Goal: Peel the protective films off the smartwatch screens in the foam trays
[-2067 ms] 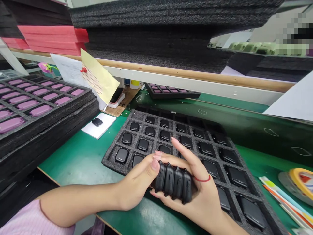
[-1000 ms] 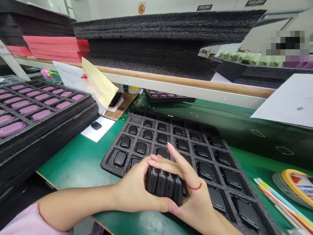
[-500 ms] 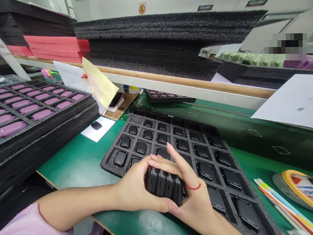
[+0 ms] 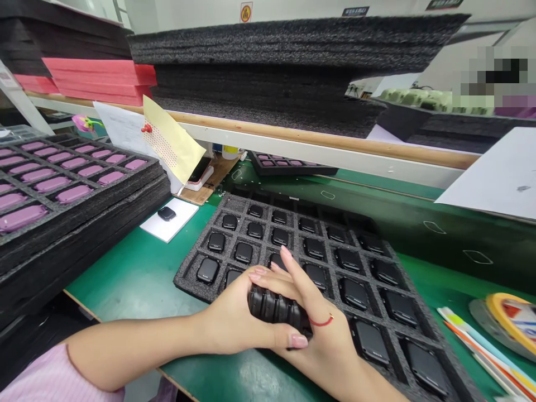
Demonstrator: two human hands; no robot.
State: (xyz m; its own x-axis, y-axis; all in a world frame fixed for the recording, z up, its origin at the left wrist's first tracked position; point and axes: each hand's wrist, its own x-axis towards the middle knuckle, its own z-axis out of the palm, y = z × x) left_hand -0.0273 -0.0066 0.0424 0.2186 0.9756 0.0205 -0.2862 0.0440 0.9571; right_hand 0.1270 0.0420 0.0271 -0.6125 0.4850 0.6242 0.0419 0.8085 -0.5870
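A row of black watch cases (image 4: pixel 274 306), pressed side by side, is held between both hands over the near part of the foam tray. My left hand (image 4: pixel 234 321) is closed round their left end, its thumb along the near side. From the right, my right hand (image 4: pixel 326 340) cups the other end, one finger pointing up and away and a red string on a finger. Fingers of both hands overlap behind the row, so part of it is hidden. Beyond them lies the black foam tray (image 4: pixel 196 285), with several matching black cases in its compartments.
Left stands a stack of foam trays (image 4: pixel 138 195) with purple cases. A single black case (image 4: pixel 166 213) rests on a white pad (image 4: pixel 180 220). Tape rolls (image 4: pixel 508 324) and thin coloured strips (image 4: pixel 481 352) lie right. A shelf (image 4: pixel 293 137) carrying foam sheets (image 4: pixel 259 95) crosses the back.
My right hand has shifted slightly left and closed further over the row, so less of the cases shows. Both hands still hold them; the view has moved slightly.
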